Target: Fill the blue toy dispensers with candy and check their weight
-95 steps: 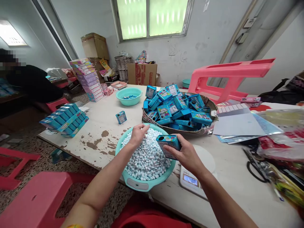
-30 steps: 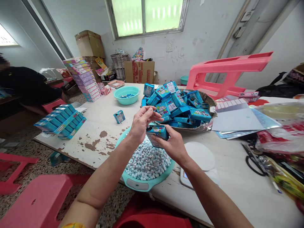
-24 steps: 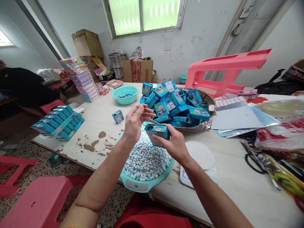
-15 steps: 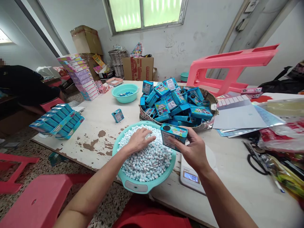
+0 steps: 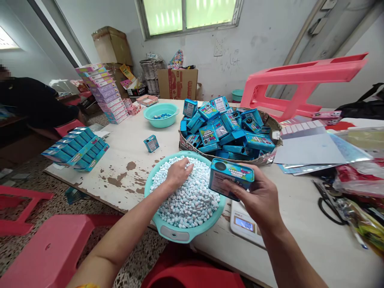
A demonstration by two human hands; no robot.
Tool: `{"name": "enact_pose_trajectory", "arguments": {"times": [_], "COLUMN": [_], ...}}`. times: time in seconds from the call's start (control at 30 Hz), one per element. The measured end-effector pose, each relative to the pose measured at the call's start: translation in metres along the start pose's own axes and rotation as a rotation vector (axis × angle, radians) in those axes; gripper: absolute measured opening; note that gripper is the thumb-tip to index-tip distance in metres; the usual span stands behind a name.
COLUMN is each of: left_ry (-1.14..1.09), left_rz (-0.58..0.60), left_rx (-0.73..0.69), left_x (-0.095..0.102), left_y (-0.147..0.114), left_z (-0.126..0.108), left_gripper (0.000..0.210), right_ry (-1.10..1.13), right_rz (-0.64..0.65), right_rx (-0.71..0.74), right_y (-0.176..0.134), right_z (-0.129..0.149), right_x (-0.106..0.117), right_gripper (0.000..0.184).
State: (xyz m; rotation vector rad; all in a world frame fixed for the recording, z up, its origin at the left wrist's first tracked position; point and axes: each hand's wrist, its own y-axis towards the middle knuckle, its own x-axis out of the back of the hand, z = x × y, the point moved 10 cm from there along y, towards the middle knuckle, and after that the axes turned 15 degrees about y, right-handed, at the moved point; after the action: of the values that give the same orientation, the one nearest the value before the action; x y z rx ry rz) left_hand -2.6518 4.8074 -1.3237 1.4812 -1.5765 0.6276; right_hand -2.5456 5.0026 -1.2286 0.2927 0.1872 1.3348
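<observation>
Blue box (image 5: 230, 173) farther right than before, in right grip (image 5: 261, 196); left grip (image 5: 178, 174), among pellets (image 5: 189, 205), unclear.

1. The left hand (image 5: 179, 174) has its fingertips hidden among white pieces (image 5: 192, 204).
2. The right hand (image 5: 264, 196) and blue box (image 5: 231, 178) cover much of the scale (image 5: 247, 226).
3. The window (image 5: 165, 18) is cut off on top.
4. A person (image 5: 39, 100) is cut off at left.

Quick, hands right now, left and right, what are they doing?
Left hand: fingers curled in the pale candies; whether it grips any cannot be told.
Right hand: closed around a blue box.
</observation>
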Motion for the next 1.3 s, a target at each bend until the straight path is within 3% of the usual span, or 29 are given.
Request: {"name": "enact_pose_trajectory", "arguments": {"times": [0.1,0.2,0.37,0.5,0.67,0.83,1.03,1.3], "left_ry": [-0.564,-1.117,-1.547,-1.551,-1.452,-1.383,-1.347,-1.384], "left_rz": [0.027,0.11,0.132,0.02,-0.103,-0.101,-0.132,-0.115], "left_rx": [0.268,0.498,0.54,0.477,0.398,0.4,0.359,0.359], "left_x": [-0.004,-0.01,0.016,0.037,0.046,0.044,0.057,0.053], "left_y": [0.003,0.003,0.014,0.018,0.016,0.016,0.021,0.025], "left_z": [0.026,0.03,-0.001,-0.015,-0.012,-0.011,-0.017,-0.022], "left_gripper": [0.027,0.028,0.026,0.03,0.035,0.04,0.039,0.038], "right_ry": [-0.063,-0.182,-0.492,-0.672,-0.716,-0.698,-0.705,-0.692], "right_rz": [0.038,0.145,0.305,0.361,0.366,0.414,0.352,0.354], "right_rx": [-0.016,-0.026,0.02,0.065,0.057,0.102,0.102,0.107], "right_y": [0.002,0.006,0.014,0.022,0.026,0.026,0.034,0.034], "right_z": [0.003,0.002,0.003,0.004,-0.002,0.0,0.008,0.007], "right_x": [-0.006,-0.024,-0.066,-0.092,-0.099,-0.104,-0.095,-0.094], "right_gripper": [0.038,0.037,0.032,0.028,0.03,0.028,0.03,0.027]}}
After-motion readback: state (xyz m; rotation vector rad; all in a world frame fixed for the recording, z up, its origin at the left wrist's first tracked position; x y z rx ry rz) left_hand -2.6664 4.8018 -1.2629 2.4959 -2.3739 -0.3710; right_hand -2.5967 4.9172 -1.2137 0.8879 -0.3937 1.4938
